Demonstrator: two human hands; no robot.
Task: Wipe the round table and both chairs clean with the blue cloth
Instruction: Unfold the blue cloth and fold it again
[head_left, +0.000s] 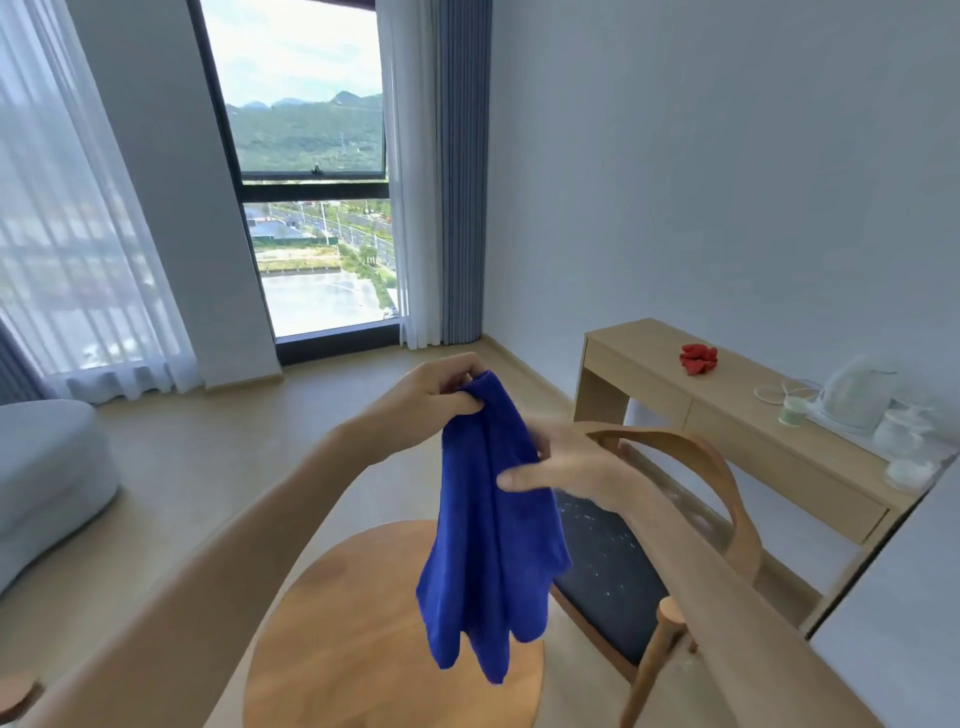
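Note:
The blue cloth (488, 525) hangs in the air above the round wooden table (353, 623). My left hand (436, 389) pinches its top corner. My right hand (566, 467) is at the cloth's right edge, thumb laid across the front and fingers behind the fabric. A wooden chair (696, 467) with a curved back and a dark seat (608, 561) speckled with white dust stands to the right of the table, partly hidden by my right arm. A bit of another wooden piece (18, 699) shows at the bottom left corner.
A light wooden desk (727, 410) along the right wall carries a red cloth (698, 358), a white kettle (852, 395) and cups. A grey sofa (47, 483) sits at the left. Window and curtains are at the back, with open floor between.

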